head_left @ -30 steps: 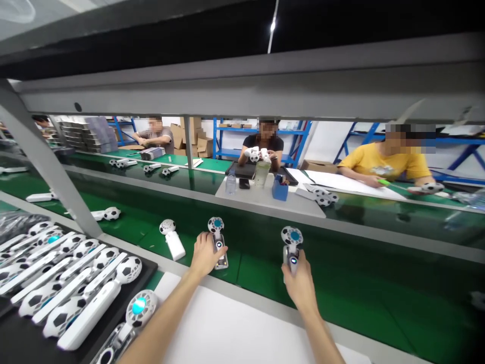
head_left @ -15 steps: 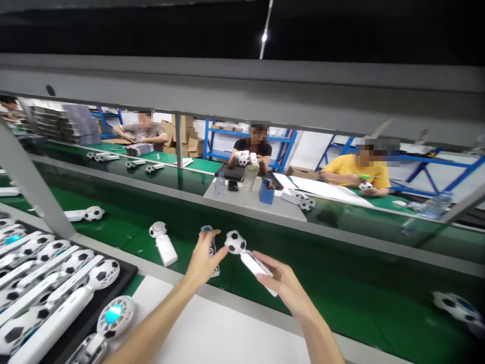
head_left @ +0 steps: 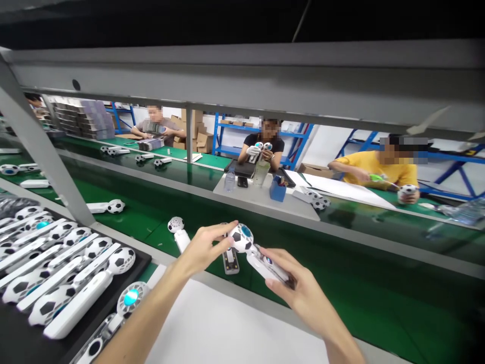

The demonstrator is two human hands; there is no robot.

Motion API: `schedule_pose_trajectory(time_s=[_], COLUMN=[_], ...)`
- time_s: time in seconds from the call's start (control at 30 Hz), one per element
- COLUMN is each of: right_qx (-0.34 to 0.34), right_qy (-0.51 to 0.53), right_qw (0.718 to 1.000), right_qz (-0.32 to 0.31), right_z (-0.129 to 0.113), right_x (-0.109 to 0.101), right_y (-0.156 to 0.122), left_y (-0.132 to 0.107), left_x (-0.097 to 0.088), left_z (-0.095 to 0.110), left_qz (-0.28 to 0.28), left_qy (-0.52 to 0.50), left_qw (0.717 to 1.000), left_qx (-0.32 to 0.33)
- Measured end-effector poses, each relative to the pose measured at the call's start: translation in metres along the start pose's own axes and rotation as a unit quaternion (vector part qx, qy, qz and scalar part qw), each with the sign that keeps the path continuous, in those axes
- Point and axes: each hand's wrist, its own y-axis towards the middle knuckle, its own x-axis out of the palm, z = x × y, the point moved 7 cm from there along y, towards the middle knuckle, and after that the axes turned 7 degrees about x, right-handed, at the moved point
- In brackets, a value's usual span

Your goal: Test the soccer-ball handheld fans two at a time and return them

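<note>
My right hand [head_left: 299,288] is closed round the white handle of a small hand-held fan [head_left: 254,253] with a football-patterned head, held above the green conveyor belt [head_left: 379,283]. My left hand [head_left: 202,247] pinches the fan's round head with thumb and fingers. Just beneath the held fan, a second fan [head_left: 230,260] lies face up on the belt. A third fan [head_left: 179,233] lies on the belt to the left of my left hand.
A black tray [head_left: 146,263] at the left holds several football fans in rows. A white sheet [head_left: 235,328] covers the bench in front of me. A slanted grey post [head_left: 41,146] rises at the left. Three people work across the belt, beside a blue holder [head_left: 277,191].
The right hand lifted its fan off the belt and turned it sideways. The left hand let go of the fan lying on the belt and now grips the held fan's head.
</note>
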Motion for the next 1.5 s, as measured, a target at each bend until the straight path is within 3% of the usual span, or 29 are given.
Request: schedule_pose_trajectory(time_s=[0.17,0.3,0.43,0.57,0.63,0.7,0.8,0.9,1.03,1.2,1.37,1.5], right_qx=[0.003,0.0,0.039,0.137,0.177,0.198,0.204,0.195,0.147,0.088,0.093,0.129], right_qy=[-0.021,-0.042,-0.088,-0.183,-0.223,-0.252,-0.286,-0.305,-0.293,-0.244,-0.179,-0.141], right_qw=[1.0,0.998,0.986,0.938,0.914,0.902,0.897,0.892,0.897,0.927,0.953,0.952], right_qz=[0.023,0.048,0.138,0.259,0.288,0.29,0.268,0.271,0.295,0.27,0.228,0.238], right_z=[-0.003,0.007,0.046,0.1,0.121,0.135,0.143,0.134,0.106,0.084,0.097,0.112], right_x=[-0.005,-0.009,-0.021,-0.04,-0.045,-0.046,-0.044,-0.042,-0.034,-0.013,0.002,0.005], right_y=[-0.004,0.001,0.018,0.028,0.029,0.029,0.029,0.028,0.029,0.034,0.039,0.049], left_y=[-0.001,0.0,-0.007,-0.029,-0.04,-0.046,-0.047,-0.045,-0.039,-0.031,-0.027,-0.031], left_x=[0.005,0.006,-0.014,-0.039,-0.038,-0.026,-0.004,0.008,0.01,0.004,0.015,0.035], left_z=[0.004,-0.008,-0.048,-0.099,-0.12,-0.135,-0.145,-0.148,-0.146,-0.145,-0.145,-0.142], left_qz=[0.007,0.019,0.067,0.116,0.116,0.106,0.096,0.101,0.118,0.145,0.137,0.118], left_qy=[0.051,0.089,0.198,0.319,0.335,0.331,0.317,0.285,0.224,0.172,0.143,0.148], left_qw=[0.998,0.996,0.966,0.89,0.862,0.853,0.867,0.892,0.926,0.944,0.954,0.959], left_qx=[0.02,-0.023,-0.151,-0.304,-0.362,-0.388,-0.373,-0.335,-0.28,-0.243,-0.225,-0.212])
